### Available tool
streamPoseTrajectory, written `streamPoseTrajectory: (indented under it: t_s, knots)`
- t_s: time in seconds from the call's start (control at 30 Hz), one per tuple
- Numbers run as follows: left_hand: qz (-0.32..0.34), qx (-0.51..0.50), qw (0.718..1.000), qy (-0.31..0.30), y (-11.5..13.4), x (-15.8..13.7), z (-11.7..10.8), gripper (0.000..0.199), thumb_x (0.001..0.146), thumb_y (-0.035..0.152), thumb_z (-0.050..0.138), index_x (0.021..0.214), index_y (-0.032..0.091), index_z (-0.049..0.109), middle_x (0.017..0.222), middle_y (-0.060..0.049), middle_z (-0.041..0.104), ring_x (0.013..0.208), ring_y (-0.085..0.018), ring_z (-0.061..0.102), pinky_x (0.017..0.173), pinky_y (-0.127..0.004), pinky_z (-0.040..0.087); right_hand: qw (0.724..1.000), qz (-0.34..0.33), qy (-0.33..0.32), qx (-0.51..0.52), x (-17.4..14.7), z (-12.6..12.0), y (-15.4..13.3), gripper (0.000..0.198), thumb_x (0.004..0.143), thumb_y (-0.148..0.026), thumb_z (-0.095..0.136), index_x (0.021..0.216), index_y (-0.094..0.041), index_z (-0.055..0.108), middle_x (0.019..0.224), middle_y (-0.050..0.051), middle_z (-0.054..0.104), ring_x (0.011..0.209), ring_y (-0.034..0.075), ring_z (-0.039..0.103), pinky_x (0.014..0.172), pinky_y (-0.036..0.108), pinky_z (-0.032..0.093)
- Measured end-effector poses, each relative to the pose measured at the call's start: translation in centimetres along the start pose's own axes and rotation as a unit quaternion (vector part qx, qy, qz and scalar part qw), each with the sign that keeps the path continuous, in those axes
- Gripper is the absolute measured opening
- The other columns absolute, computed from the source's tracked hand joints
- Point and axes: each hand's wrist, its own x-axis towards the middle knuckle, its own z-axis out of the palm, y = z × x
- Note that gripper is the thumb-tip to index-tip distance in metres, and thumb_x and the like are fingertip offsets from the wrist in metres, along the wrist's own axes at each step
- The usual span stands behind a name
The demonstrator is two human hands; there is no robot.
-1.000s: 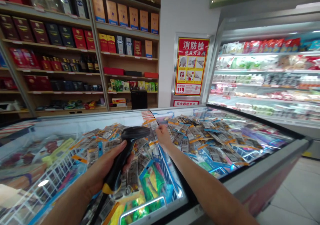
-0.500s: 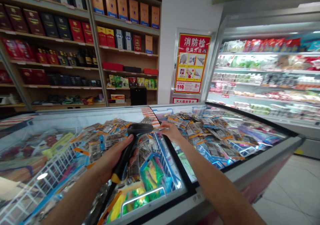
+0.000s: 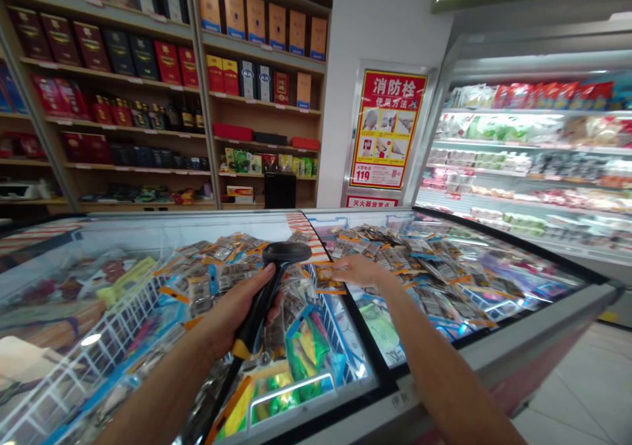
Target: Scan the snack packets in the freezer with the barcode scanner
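My left hand (image 3: 241,307) is wrapped round the handle of a black barcode scanner (image 3: 286,253) with a yellow band near its cable end. The scanner's head points right. In front of it, my right hand (image 3: 359,270) pinches the edge of a small orange-edged packet (image 3: 326,278), whose flat printed face is turned up. Many similar grey and orange packets lie piled on the freezer's left part (image 3: 197,293), and another pile of packets (image 3: 415,254) spreads over the right part beyond my right hand.
The chest freezer has a dark-edged front rim (image 3: 340,399) and white wire baskets (image 3: 93,353). Green and yellow bags (image 3: 306,346) lie in the near basket. Behind stand shelves of boxed bottles (image 3: 168,63), a red fire-hydrant poster (image 3: 388,129) and a lit refrigerated display (image 3: 533,149).
The packet in my right hand has turned from edge-on to face up beside the scanner's head. The view has shifted slightly left. My left hand keeps its grip on the scanner.
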Motion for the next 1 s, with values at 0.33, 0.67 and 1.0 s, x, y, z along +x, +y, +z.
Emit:
streamPoseTrajectory:
  t_s: [0.33, 0.67, 1.0]
  knots:
    - [-0.005, -0.002, 1.0, -0.017, -0.6, 0.0, 0.5, 0.029, 0.072, 0.042, 0.048, 0.078, 0.014, 0.052, 0.054, -0.001, 0.055, 0.04, -0.007, 0.047, 0.037, -0.017, 0.036, 0.991, 0.041, 0.113, -0.052, 1.6, 3.2, 0.4, 0.012, 0.056, -0.012, 0.054, 0.065, -0.017, 0.059, 0.066, 0.008, 0.062, 0.073, 0.022, 0.057, 0.063, 0.028, 0.041]
    - [0.002, -0.035, 0.998, -0.052, -0.7, -0.1, 1.3, 0.032, 0.073, 0.044, 0.045, 0.082, 0.014, 0.051, 0.052, 0.0, 0.052, 0.039, -0.007, 0.044, 0.037, -0.017, 0.032, 0.736, 0.098, 0.218, 0.633, 3.2, 2.8, 2.5, 0.028, 0.053, -0.014, 0.044, 0.079, -0.019, 0.051, 0.055, -0.006, 0.058, 0.044, 0.01, 0.052, 0.045, 0.023, 0.043]
    - [-0.001, -0.09, 0.994, -0.066, -0.4, -0.1, 0.6, 0.032, 0.074, 0.043, 0.045, 0.083, 0.014, 0.053, 0.055, 0.0, 0.051, 0.04, -0.006, 0.044, 0.038, -0.017, 0.033, 0.763, 0.025, 0.266, 0.588, 3.2, 3.5, 3.3, 0.029, 0.054, -0.021, 0.057, 0.082, -0.02, 0.054, 0.073, -0.002, 0.063, 0.074, 0.016, 0.058, 0.064, 0.029, 0.047]
